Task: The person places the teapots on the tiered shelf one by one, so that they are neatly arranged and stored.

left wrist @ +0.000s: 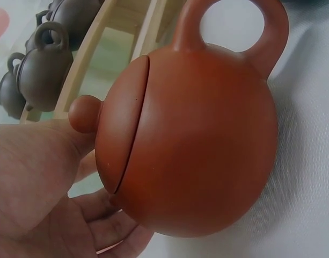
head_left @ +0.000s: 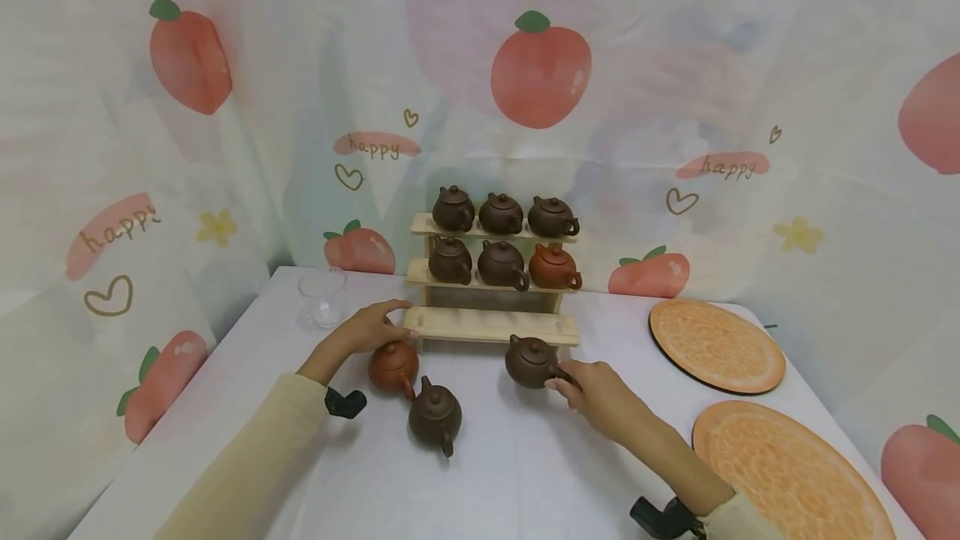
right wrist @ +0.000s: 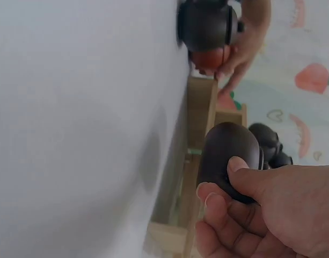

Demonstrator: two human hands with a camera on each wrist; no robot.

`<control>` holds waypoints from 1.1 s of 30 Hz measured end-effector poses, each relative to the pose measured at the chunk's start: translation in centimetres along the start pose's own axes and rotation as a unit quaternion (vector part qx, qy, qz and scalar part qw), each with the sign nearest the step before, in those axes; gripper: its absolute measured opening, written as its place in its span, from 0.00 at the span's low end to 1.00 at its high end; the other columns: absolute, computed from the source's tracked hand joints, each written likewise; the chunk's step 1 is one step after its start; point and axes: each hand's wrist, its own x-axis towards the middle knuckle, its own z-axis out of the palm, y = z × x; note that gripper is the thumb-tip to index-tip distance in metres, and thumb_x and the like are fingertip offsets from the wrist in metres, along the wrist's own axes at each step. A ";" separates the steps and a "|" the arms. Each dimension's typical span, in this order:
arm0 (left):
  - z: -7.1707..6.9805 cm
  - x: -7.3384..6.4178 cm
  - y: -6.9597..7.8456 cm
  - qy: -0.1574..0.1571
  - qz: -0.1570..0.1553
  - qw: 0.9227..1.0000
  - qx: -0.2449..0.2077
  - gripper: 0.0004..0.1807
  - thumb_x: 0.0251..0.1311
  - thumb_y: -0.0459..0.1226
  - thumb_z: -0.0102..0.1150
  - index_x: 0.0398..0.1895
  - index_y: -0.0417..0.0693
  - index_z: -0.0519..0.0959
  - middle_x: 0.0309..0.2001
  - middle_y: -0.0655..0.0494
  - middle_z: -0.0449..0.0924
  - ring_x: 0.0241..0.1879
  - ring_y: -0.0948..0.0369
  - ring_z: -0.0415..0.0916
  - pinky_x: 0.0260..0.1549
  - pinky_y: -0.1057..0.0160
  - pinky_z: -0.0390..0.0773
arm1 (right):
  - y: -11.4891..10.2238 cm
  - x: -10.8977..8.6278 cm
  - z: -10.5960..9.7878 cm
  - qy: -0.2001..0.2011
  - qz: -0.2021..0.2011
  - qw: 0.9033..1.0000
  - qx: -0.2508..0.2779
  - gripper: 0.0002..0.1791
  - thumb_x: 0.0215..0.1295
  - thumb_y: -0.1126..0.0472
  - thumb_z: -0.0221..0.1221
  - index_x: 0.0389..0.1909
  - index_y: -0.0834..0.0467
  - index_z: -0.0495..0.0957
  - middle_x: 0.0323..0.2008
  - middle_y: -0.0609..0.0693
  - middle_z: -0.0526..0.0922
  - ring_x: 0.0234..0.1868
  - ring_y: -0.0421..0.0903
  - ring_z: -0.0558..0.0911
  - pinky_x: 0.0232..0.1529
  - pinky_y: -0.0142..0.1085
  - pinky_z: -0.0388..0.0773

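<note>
My right hand [head_left: 603,398] pinches the handle of a dark brown teapot [head_left: 531,362], held just in front of the bottom tier of a wooden shelf rack [head_left: 491,326]. In the right wrist view, thumb and fingers close on this dark teapot [right wrist: 231,153] at its handle side. My left hand [head_left: 369,327] grips the left end of the bottom tier between thumb and fingers. Just below it, a reddish-brown teapot [head_left: 392,367] stands on the table; it fills the left wrist view and partly hides the fingers. Another dark teapot [head_left: 436,413] stands nearer on the table.
Dark teapots [head_left: 501,213] line the top tier; the middle tier bears dark ones and a reddish-brown teapot [head_left: 553,266]. A clear glass vessel [head_left: 324,298] stands at the back left. Two round orange-patterned mats [head_left: 716,346] lie at right. A printed cloth [head_left: 465,40] hangs behind.
</note>
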 end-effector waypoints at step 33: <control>0.0 -0.1 0.0 0.006 -0.004 1.000 0.005 0.38 0.68 0.51 0.68 0.77 0.48 0.70 0.56 0.38 0.83 0.54 0.47 0.81 0.53 0.46 0.80 | 4.2 2.9 -3.0 0.032 0.062 0.997 -0.039 0.09 0.77 0.61 0.61 0.36 0.62 0.77 0.23 0.51 0.81 0.24 0.42 0.73 0.27 0.32 0.70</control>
